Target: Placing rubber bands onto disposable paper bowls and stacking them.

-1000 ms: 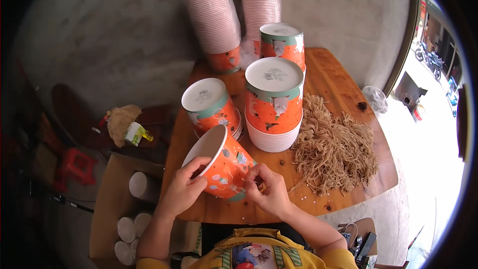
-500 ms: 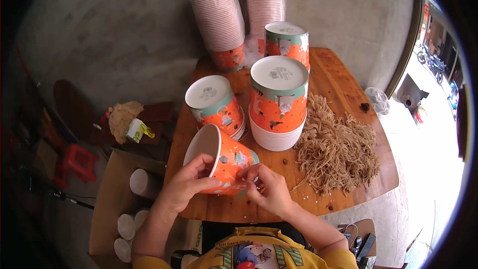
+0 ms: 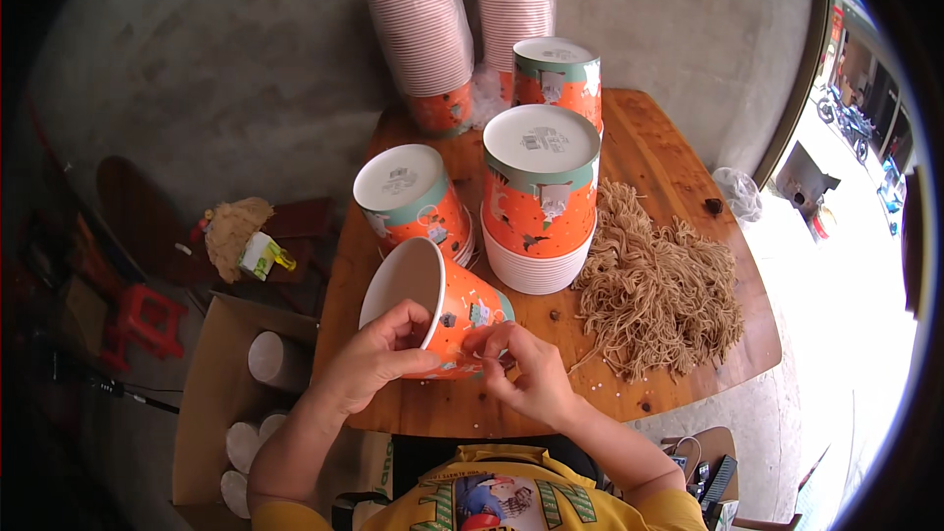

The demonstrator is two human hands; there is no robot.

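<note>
An orange paper bucket [image 3: 460, 307] with a green band lies tilted over the table's near edge, its open mouth facing left. My left hand [image 3: 379, 359] grips its rim, the thumb outside and the fingers reaching into the mouth. Against the bucket's side near its base, my right hand [image 3: 528, 372] is closed in a pinch; whatever sits between those fingertips is too small to make out. Just beyond stand upturned buckets, a short stack [image 3: 415, 199] on the left and a taller stack [image 3: 541, 202] in the middle. A heap of tan cords [image 3: 661, 285] lies to the right.
At the back of the wooden table [image 3: 678, 162] stand two tall plastic-wrapped bucket stacks [image 3: 418, 29] and another upturned stack [image 3: 559, 81]. Left of the table, a cardboard box [image 3: 211, 374] holds several white cylinders. A red stool [image 3: 149, 320] is farther left. Small white bits dot the table.
The whole view has shifted slightly. Both hands keep their hold at nearly the same places on the bucket, with only small finger movement in the right.
</note>
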